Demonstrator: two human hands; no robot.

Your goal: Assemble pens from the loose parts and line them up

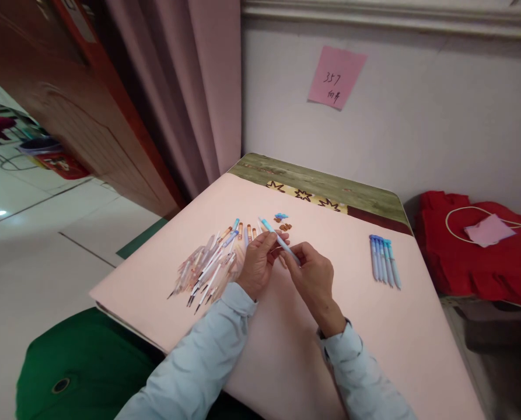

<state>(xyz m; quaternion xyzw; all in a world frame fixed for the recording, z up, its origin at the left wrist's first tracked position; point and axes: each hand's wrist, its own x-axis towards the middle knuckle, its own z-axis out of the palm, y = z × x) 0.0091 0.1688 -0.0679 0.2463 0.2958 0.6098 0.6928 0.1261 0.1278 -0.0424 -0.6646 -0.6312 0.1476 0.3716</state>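
Note:
Both my hands meet over the middle of a pink-covered table [374,350] and grip one blue pen [280,240]. My left hand [259,263] pinches the pen near its upper end, and my right hand [311,277] closes its fingers on the lower end. Just left of my left hand lies a heap of several loose pens and pen parts [210,265]. A few small brown and blue caps [283,222] lie behind the hands. A neat row of several blue pens [385,261] rests to the right.
The table stands against a white wall with a pink paper note [336,77]. A curtain [185,87] and a wooden door [67,105] are at the left. A red bag [474,262] sits beside the table on the right, a green seat [89,373] at lower left.

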